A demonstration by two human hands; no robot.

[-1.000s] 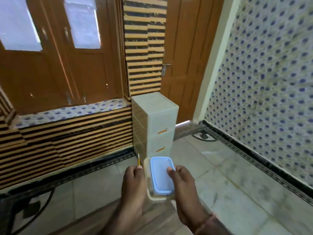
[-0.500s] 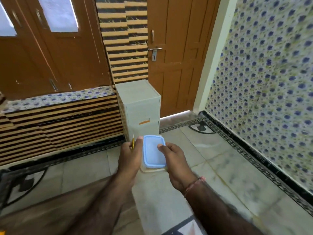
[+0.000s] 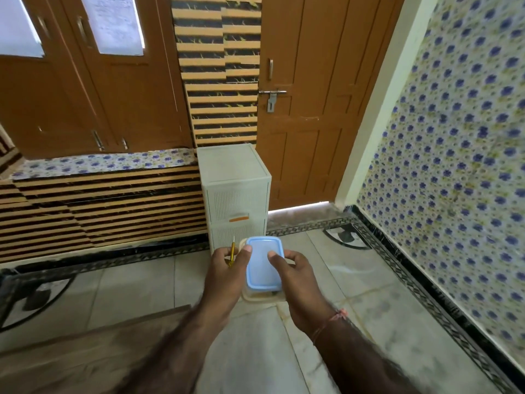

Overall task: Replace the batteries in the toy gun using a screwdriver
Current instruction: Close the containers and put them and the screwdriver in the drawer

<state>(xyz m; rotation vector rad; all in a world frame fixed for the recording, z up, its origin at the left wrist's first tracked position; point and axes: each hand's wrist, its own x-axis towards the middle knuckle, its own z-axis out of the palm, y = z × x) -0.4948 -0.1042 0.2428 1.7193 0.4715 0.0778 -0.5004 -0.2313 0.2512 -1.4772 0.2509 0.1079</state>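
Note:
Both hands carry a small clear plastic box with a blue lid (image 3: 264, 265) in front of me, above the floor. My left hand (image 3: 225, 275) grips the box's left side with the thumb on the lid and also pinches a thin yellow screwdriver (image 3: 232, 251), tip pointing up. My right hand (image 3: 295, 275) holds the box's right side, thumb resting on the lid. What the box contains is hidden. No toy gun or batteries are in view.
A pale plastic drawer unit (image 3: 235, 194) with orange handles stands straight ahead against the striped wall. A brown door (image 3: 312, 109) with a latch is behind it to the right. A flower-patterned wall (image 3: 454, 166) runs along the right. A brown wooden surface (image 3: 85, 351) lies at lower left.
The view has moved forward and turned towards the drawer unit and door. Both hands keep the same hold on the box and screwdriver, arms stretched further out.

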